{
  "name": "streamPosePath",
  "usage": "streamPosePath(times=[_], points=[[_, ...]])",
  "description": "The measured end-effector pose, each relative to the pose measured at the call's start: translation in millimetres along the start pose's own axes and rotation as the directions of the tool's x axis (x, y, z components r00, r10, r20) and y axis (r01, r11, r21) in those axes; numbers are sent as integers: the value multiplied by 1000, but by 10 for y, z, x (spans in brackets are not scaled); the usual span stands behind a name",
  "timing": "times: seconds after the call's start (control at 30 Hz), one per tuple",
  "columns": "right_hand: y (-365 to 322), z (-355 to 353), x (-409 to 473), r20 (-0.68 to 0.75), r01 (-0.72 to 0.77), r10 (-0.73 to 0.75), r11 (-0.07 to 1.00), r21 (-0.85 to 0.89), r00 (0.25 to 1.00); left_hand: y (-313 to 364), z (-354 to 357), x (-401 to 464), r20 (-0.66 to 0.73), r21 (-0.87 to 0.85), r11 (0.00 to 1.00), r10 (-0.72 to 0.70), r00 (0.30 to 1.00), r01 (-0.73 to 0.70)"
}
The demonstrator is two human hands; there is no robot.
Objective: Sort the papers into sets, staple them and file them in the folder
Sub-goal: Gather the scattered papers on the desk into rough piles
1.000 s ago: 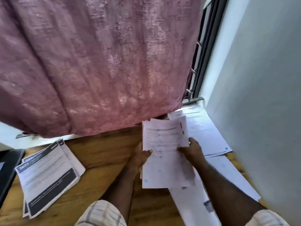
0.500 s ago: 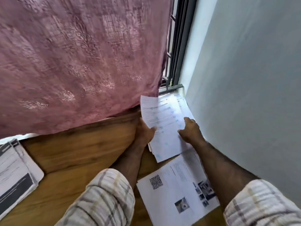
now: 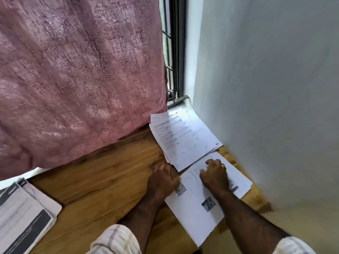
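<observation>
Right hand (image 3: 213,176): palm down on the near-right sheet set (image 3: 200,213), fingers curled a little onto the paper; whether it presses or starts to gather the top sheet, cannot tell. Left hand (image 3: 162,178): blurred, at the left edge of that same set, over the bare wood; whether its fingers are spread or curled, cannot tell.

Change: half a second ago both hands were holding a set of printed sheets up by the window. That set now lies flat as the far stack (image 3: 180,140), against the wall corner, overlapping the far edge of the near set. Both hands have dropped back to the near set, the one with the QR code and small photos.

Reading: one set is sorted and parked; the near set looks next in hand. Stapling and filing are not yet done.

Outward: wooden desk (image 3: 102,178); a third pile with dark bands (image 3: 23,219) at near left, well apart. Pink curtain (image 3: 78,70) hangs over the far side. No stapler or folder in view.
</observation>
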State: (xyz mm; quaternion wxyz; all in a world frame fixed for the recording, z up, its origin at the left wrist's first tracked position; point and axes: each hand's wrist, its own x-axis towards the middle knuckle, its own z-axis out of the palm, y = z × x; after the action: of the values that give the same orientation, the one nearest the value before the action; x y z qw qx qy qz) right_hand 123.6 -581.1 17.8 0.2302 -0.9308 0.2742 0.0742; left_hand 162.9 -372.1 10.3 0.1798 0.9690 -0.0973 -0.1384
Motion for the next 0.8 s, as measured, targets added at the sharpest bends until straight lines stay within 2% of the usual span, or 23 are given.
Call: streamPosePath(times=[0.1, 0.2, 0.27, 0.33, 0.4, 0.47, 0.53, 0.6, 0.7, 0.8], points=[[206, 63, -521, -61, -219, 216, 975, -40, 974, 38, 31, -190, 17, 79, 997, -14, 1000, 13], [357, 146, -978, -94, -425, 420, 904, -38, 903, 81, 63, -359, 70, 113, 992, -68, 995, 60], [406, 220, -1183, -82, -498, 498, 867, 18, 864, 84, 123, -461, 77, 128, 988, -100, 992, 89], [400, 249, -1262, -41, -558, 569, 816, 151, 821, 100, 155, -570, 100, 139, 984, -130, 986, 116], [366, 218, -1275, 21, -617, 639, 733, 287, 769, 77, 169, -661, 146, 87, 988, -141, 979, 129], [346, 171, -1275, 61, -640, 668, 676, 365, 741, -5, 179, -691, 223, -129, 979, -127, 966, 159], [360, 155, -1286, 75, -634, 668, 658, 406, 741, -151, 190, -735, 347, -433, 862, -110, 931, 264], [375, 174, -1304, 104, -629, 657, 647, 432, 747, -316, 158, -856, 437, -600, 715, -82, 896, 358], [360, 204, -1387, 143, -625, 626, 677, 389, 767, -572, 90, -1141, 494, -738, 496, -65, 867, 457], [339, 247, -1502, 145, -599, 584, 744, 296, 798, -753, -56, -1544, 533, -760, 405, -62, 844, 509]])
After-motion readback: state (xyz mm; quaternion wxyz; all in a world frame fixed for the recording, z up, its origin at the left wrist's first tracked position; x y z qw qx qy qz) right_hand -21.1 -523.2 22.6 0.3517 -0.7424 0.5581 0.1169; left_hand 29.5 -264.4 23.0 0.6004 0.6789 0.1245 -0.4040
